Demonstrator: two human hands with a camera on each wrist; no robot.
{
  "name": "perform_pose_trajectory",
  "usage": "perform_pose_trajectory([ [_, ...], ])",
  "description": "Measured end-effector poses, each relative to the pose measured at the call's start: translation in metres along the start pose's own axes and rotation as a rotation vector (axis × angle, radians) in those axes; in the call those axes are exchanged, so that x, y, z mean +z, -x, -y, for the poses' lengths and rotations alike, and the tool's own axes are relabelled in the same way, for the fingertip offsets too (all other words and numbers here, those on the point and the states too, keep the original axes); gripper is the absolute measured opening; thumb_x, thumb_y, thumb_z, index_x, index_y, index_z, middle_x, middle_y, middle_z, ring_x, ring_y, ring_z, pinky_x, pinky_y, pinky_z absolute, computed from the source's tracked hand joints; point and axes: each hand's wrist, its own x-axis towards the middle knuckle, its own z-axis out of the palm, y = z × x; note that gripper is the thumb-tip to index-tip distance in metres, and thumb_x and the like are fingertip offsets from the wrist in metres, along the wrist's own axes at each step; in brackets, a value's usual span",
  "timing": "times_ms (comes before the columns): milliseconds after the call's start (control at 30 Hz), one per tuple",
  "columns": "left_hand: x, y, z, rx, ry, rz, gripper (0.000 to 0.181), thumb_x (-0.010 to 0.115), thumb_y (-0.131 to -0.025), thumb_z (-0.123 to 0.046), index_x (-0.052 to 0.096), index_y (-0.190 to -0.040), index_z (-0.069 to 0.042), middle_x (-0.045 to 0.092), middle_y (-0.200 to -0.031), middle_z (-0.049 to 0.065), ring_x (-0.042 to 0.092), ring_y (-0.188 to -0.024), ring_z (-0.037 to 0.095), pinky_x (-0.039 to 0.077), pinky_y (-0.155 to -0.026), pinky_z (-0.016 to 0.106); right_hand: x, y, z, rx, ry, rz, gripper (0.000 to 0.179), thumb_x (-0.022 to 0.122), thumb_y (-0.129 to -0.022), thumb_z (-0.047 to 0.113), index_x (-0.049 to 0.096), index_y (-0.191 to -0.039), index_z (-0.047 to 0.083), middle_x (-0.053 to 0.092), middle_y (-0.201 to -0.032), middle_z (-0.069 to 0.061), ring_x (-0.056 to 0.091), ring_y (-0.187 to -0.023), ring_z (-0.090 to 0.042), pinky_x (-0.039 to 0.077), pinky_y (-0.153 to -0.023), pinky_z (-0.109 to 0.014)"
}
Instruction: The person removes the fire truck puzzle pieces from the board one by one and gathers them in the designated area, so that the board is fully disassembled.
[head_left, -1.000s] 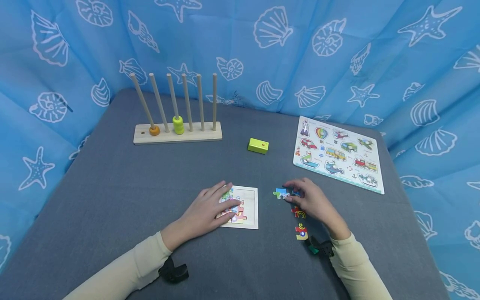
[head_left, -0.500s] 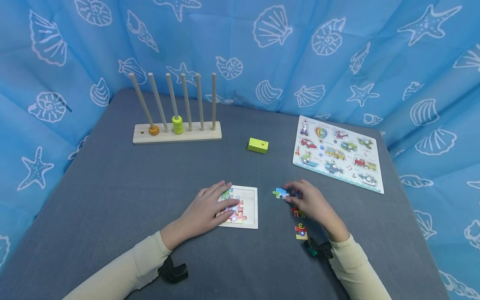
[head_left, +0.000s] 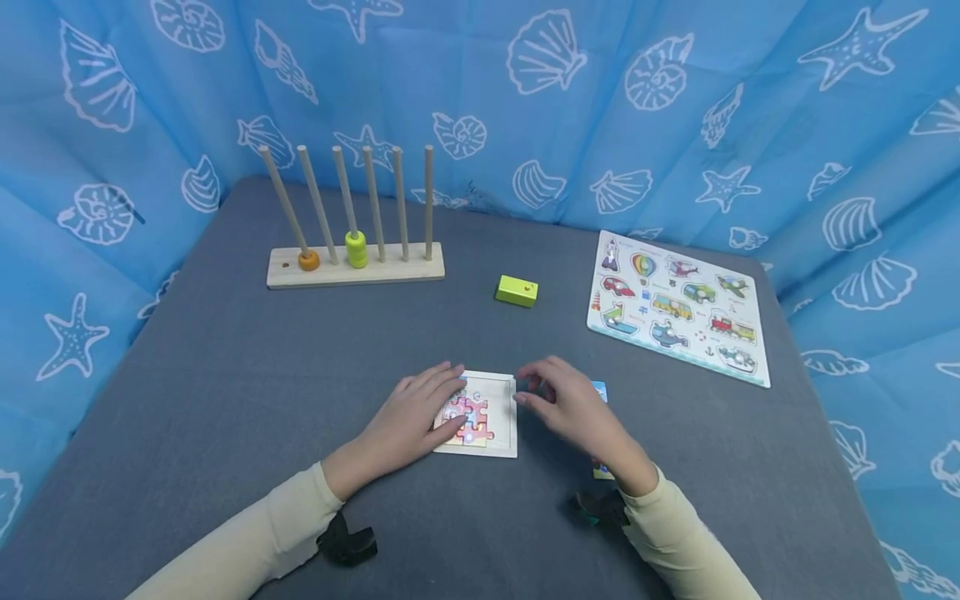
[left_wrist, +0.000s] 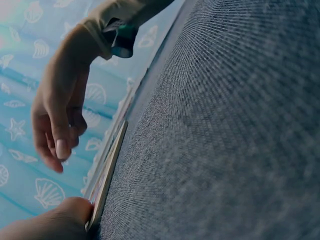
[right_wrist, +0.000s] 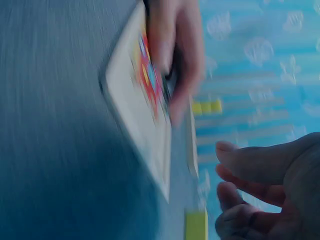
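In the head view my left hand [head_left: 412, 412] lies across the left side of a small wooden jigsaw tray [head_left: 501, 452], fingers extended over it. Joined pink and red puzzle pieces [head_left: 471, 421] show beside its thumb, and others are hidden under the hand. My right hand [head_left: 573, 408] hovers at the tray's right rim. Its thumb and fingers are loosely bent and apart, with nothing visible between them in the right wrist view. Behind that hand, a blue puzzle piece [head_left: 601, 390] and a yellowish one [head_left: 602, 472] peek out on the grey cloth.
A peg stand [head_left: 356, 273] with orange and green beads stands at the back left. A green block [head_left: 516, 291] lies behind the tray. To the right is a white vehicle puzzle board [head_left: 675, 312]. A blue shell-print curtain [head_left: 480, 75] borders the table.
My right hand has left the loose pieces and moved left to the tray's rim. The left hand's fingers have drawn back slightly, uncovering more joined pieces.
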Motion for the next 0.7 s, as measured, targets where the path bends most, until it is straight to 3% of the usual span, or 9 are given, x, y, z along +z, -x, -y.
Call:
perform_pose_trajectory([
  [167, 0.0, 0.0, 0.0, -0.006, -0.001, -0.014, 0.054, 0.056, -0.095, -0.041, 0.049, -0.14, -0.012, 0.044, -0.148, 0.004, 0.036, -0.139, 0.021, 0.039, -0.101, 0.047, 0.026, -0.001, 0.018, 0.016, 0.017, 0.101, 0.03, 0.075, -0.084, 0.021, 0.065, -0.11, 0.009, 0.058, -0.09, -0.002, 0.048, -0.07, -0.009, 0.042, -0.061, -0.023],
  [300, 0.0, 0.0, -0.001, 0.006, -0.019, -0.006, 0.053, 0.055, -0.096, -0.041, 0.049, -0.14, -0.011, 0.044, -0.148, 0.004, 0.035, -0.139, 0.021, 0.039, -0.102, 0.047, 0.038, 0.0, 0.023, 0.065, 0.056, 0.115, 0.032, 0.077, -0.082, 0.024, 0.065, -0.109, 0.01, 0.055, -0.088, 0.0, 0.047, -0.072, -0.009, 0.042, -0.063, -0.024],
  [500, 0.0, 0.001, -0.002, 0.04, -0.055, 0.004, 0.061, 0.052, -0.095, -0.049, 0.049, -0.14, -0.009, 0.042, -0.149, 0.007, 0.034, -0.14, 0.024, 0.038, -0.102, 0.048, 0.042, 0.0, 0.024, 0.078, 0.045, 0.11, 0.028, 0.077, -0.082, 0.021, 0.064, -0.105, 0.011, 0.054, -0.087, 0.0, 0.046, -0.07, -0.009, 0.041, -0.062, -0.024],
  [700, -0.001, 0.002, -0.003, 0.012, -0.063, 0.009, 0.063, 0.054, -0.093, -0.051, 0.048, -0.14, -0.01, 0.041, -0.149, 0.006, 0.033, -0.141, 0.023, 0.038, -0.103, 0.047, 0.04, -0.005, 0.023, 0.067, 0.003, 0.129, 0.028, 0.076, -0.083, 0.017, 0.063, -0.106, 0.009, 0.055, -0.089, -0.001, 0.048, -0.074, -0.011, 0.043, -0.065, -0.024],
])
